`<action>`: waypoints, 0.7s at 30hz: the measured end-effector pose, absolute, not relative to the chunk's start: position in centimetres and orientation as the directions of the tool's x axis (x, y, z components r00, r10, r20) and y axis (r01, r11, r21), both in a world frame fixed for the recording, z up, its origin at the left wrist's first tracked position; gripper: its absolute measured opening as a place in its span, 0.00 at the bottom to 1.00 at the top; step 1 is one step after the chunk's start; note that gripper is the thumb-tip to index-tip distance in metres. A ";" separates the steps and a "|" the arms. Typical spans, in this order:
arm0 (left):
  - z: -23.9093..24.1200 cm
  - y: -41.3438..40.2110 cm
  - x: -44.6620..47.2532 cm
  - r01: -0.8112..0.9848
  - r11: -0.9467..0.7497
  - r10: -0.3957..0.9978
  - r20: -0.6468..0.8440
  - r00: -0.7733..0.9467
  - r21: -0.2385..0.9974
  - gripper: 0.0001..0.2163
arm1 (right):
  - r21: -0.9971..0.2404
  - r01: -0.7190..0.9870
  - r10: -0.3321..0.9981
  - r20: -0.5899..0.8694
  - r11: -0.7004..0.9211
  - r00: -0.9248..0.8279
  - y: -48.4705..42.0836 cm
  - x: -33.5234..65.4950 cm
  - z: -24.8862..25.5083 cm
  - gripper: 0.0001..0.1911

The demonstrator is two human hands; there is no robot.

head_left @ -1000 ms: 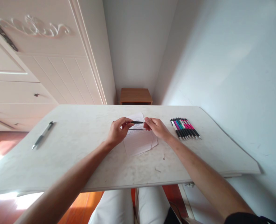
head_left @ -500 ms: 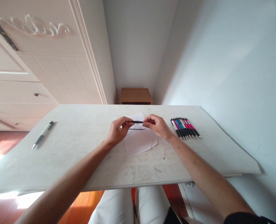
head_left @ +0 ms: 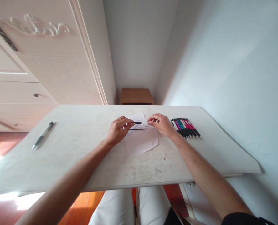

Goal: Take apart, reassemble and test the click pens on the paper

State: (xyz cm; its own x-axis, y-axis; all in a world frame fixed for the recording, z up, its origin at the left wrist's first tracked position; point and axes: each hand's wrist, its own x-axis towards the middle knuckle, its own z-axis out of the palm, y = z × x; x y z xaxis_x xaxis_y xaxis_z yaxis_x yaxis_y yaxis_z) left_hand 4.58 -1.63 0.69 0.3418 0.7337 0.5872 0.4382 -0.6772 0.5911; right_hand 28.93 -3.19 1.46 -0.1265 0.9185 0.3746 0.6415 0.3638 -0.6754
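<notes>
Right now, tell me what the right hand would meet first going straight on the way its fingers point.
Likely the black pen piece held in the left hand, across a gap from the right hand, though depth is unclear.

Black pen section [head_left: 137, 122], slender, held nearly horizontal above the paper sheets [head_left: 140, 143]; its left end lies between my left fingers [head_left: 127, 120], its right end is free. Just apart from it, a tiny piece [head_left: 147, 121], too small to identify, sits between my right fingers [head_left: 151, 122].

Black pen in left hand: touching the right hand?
Apart. The head view shows paper through the gap between the black pen and the right hand.
</notes>
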 end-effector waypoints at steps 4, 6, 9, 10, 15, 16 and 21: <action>0.0 -1.0 4.1 0.529 -0.652 0.756 0.517 0.402 0.543 0.10 | -0.553 0.754 0.920 0.353 0.354 -0.173 -2.9 29.3 0.8 0.04; -0.2 -0.8 4.0 0.553 -0.651 0.756 0.510 0.409 0.521 0.11 | -0.529 0.776 0.923 0.341 0.344 -0.177 -2.9 29.3 0.7 0.05; -0.1 -0.8 3.8 0.602 -0.641 0.761 0.497 0.417 0.476 0.12 | -0.503 0.798 0.927 0.334 0.330 -0.173 -2.9 29.2 0.6 0.07; 0.0 -0.8 3.7 0.625 -0.633 0.767 0.476 0.430 0.456 0.12 | -0.495 0.806 0.929 0.325 0.325 -0.175 -3.0 29.2 0.5 0.08; 0.4 -0.8 3.4 0.698 -0.604 0.796 0.339 0.501 0.385 0.11 | -0.468 0.835 0.947 0.270 0.288 -0.175 -3.0 29.2 0.3 0.09; 0.5 -0.7 3.3 0.705 -0.597 0.801 0.330 0.499 0.384 0.11 | -0.471 0.836 0.949 0.266 0.282 -0.170 -3.0 29.3 0.2 0.09; 0.5 -0.6 3.0 0.692 -0.599 0.800 0.344 0.491 0.404 0.14 | -0.503 0.805 0.931 0.328 0.315 -0.160 -2.9 29.4 0.5 0.10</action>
State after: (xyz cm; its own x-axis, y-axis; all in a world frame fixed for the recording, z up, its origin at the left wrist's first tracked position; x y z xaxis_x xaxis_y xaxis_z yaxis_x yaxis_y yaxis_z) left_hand 3.02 -0.56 0.53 0.4914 0.8001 0.3441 0.6918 -0.5986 0.4039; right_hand 29.40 -2.87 0.52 -0.1599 0.9312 0.3277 0.8048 0.3152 -0.5029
